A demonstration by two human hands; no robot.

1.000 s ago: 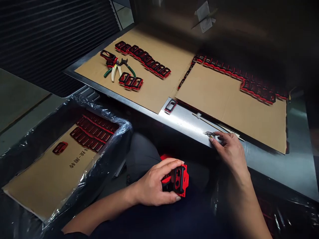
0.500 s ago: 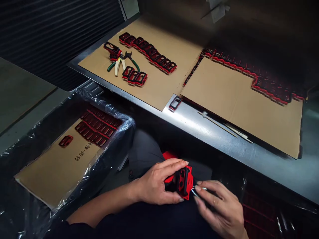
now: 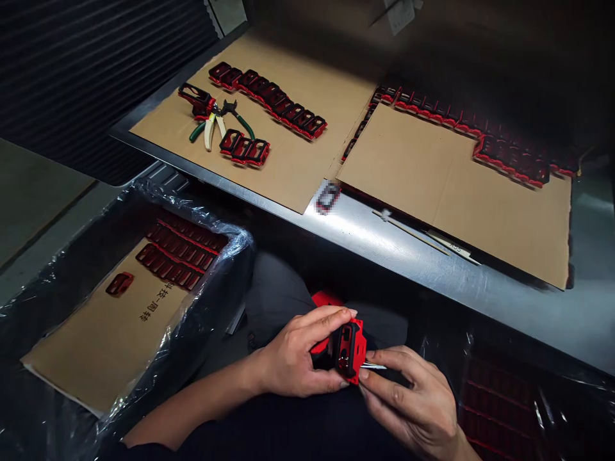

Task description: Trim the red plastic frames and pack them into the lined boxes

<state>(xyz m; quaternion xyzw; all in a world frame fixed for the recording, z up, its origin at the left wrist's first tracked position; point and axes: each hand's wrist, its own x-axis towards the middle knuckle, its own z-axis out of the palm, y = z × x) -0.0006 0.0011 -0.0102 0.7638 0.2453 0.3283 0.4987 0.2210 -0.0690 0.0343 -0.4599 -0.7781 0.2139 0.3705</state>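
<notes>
My left hand [image 3: 302, 352] is closed around a red and black plastic housing [image 3: 354, 351], thumb below and fingers over the top, above my lap. Close against its right side is my right hand [image 3: 413, 394], with thumb and fingers pinched at a thin silver metal piece [image 3: 373, 365] that meets the red face. The metal piece's exact kind is hard to make out. Behind the left hand, a larger red object [image 3: 327, 299] shows in part on my lap.
On the table, cardboard [image 3: 283, 182] carries rows of red-black housings [image 3: 283, 102] and pliers [image 3: 210, 128]. A thin stick [image 3: 413, 234] lies along the metal edge [image 3: 379, 234]. At left, a plastic-lined bin [image 3: 245, 237] holds more housings [image 3: 175, 256] on cardboard [image 3: 91, 346].
My right hand has moved left, up against the housing, and the silver piece now sits closer between fingers and housing. The left hand keeps its grip. The view has shifted slightly.
</notes>
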